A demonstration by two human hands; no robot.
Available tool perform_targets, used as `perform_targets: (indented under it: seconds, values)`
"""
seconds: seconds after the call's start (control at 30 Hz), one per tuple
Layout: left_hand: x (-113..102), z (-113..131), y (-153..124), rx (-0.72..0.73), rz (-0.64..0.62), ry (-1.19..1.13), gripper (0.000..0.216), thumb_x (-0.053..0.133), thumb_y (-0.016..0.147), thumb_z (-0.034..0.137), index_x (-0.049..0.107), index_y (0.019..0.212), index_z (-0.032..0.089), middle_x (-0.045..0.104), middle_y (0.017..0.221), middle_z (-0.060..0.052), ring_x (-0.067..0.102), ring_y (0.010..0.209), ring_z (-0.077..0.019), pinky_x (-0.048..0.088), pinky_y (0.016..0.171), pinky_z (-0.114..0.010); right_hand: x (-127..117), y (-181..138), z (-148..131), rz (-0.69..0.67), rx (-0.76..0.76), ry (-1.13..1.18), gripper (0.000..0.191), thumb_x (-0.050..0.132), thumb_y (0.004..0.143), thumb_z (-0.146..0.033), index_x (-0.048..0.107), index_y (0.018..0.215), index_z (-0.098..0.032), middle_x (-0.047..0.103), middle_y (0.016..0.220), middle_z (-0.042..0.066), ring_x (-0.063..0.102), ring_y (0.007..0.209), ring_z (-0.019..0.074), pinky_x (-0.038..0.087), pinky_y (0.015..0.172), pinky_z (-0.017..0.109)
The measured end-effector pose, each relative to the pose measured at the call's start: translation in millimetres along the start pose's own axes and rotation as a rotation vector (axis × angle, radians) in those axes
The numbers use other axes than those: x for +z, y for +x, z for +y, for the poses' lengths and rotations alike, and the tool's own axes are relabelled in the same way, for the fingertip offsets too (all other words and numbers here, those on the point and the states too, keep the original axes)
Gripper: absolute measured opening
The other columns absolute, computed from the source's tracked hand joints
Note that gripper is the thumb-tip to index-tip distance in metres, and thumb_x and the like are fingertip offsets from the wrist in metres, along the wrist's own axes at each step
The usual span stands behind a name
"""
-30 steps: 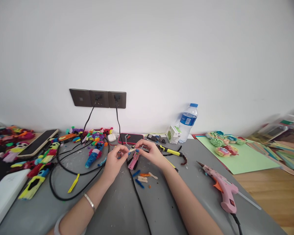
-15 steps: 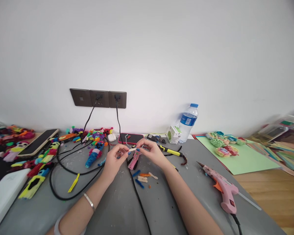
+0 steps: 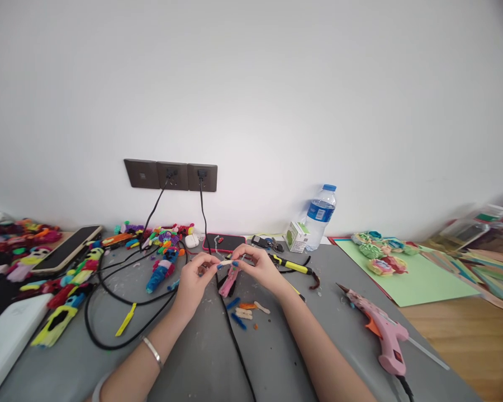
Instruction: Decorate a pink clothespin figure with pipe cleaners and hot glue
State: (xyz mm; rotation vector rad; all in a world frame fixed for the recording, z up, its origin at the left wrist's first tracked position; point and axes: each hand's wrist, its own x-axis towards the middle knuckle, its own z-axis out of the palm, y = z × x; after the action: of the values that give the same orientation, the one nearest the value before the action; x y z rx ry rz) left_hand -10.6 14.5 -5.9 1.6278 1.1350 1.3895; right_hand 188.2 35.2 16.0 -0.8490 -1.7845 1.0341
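With the pale strip (image 3: 226, 262) as the dial's centre and twelve toward the wall, a white slab-shaped device (image 3: 17, 340) lay out at eight o'clock and a blue fuzzy figure (image 3: 162, 269) nearer, at nine. The left hand (image 3: 196, 280) came in from seven, its thumb and finger closed on one end of the strip. The strip was held up between both hands, above the table (image 3: 193, 363). Just below it, at six, sat a pink fuzzy piece (image 3: 228, 285); whether anything supported it besides the table could not be told. Short fuzzy offcuts (image 3: 243, 315) lay near, at five. The right hand (image 3: 257, 268), from four, pinched the strip's other end, leaving hardly any gap. A glue gun (image 3: 379, 329) rested well apart at four.

The step in hand looked like handling or shaping this one small strip; the next move seemed to call for a light, steady pinch at both ends.
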Motion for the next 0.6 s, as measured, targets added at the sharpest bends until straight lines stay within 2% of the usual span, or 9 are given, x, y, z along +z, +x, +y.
perform_targets:
  seconds: [0.13,0.23,0.33,0.43,0.6]
  values:
    - [0.4,0.8,0.0,0.024,0.005,0.002,0.012,0.059,0.082,0.026,0.068,0.079,0.018,0.063,0.080,-0.003,0.058,0.069,-0.0146,0.041,0.055,-0.022,-0.7,-0.6,0.0,0.001,0.004,0.021,0.012,0.064,0.085,-0.030,0.067,0.091,-0.020,0.065,0.090,0.005,0.062,0.084,0.0195,0.049,0.079,0.034]
    - [-0.1,-0.7,0.1,0.031,0.027,0.000,0.012,0.059,0.083,0.026,0.068,0.080,0.018,0.062,0.081,-0.004,0.058,0.071,-0.0154,0.042,0.057,-0.022,-2.2,0.0,4.0,0.046,-0.024,0.057,0.020,0.065,0.085,-0.037,0.066,0.098,-0.021,0.066,0.093,0.006,0.062,0.087,0.0204,0.049,0.078,0.033]
    - [-1.4,-3.3,0.8,0.026,0.047,-0.001,0.011,0.060,0.083,0.026,0.068,0.081,0.018,0.063,0.083,-0.004,0.059,0.074,-0.0160,0.044,0.059,-0.023,-4.9,1.8,9.2,0.146,-0.056,0.063,0.028,0.060,0.088,-0.049,0.063,0.084,-0.021,0.066,0.087,0.006,0.060,0.081,0.0197,0.049,0.074,0.032]
    - [-2.2,-4.9,1.9,0.026,0.055,0.000,0.011,0.060,0.082,0.025,0.068,0.081,0.018,0.063,0.085,-0.004,0.060,0.076,-0.0167,0.046,0.062,-0.024,-8.1,4.1,14.0,0.262,-0.089,0.028,0.042,0.051,0.092,-0.055,0.053,0.067,-0.021,0.064,0.076,0.005,0.057,0.072,0.0180,0.047,0.072,0.032]
    - [-2.5,-5.4,1.7,0.020,0.054,-0.008,0.012,0.059,0.082,0.026,0.068,0.083,0.018,0.063,0.088,-0.005,0.059,0.072,-0.0158,0.049,0.063,-0.026,-18.5,5.7,7.6,0.423,-0.159,-0.050,0.042,0.048,0.094,-0.055,0.053,0.069,-0.021,0.061,0.070,0.003,0.057,0.070,0.0183,0.046,0.072,0.032]
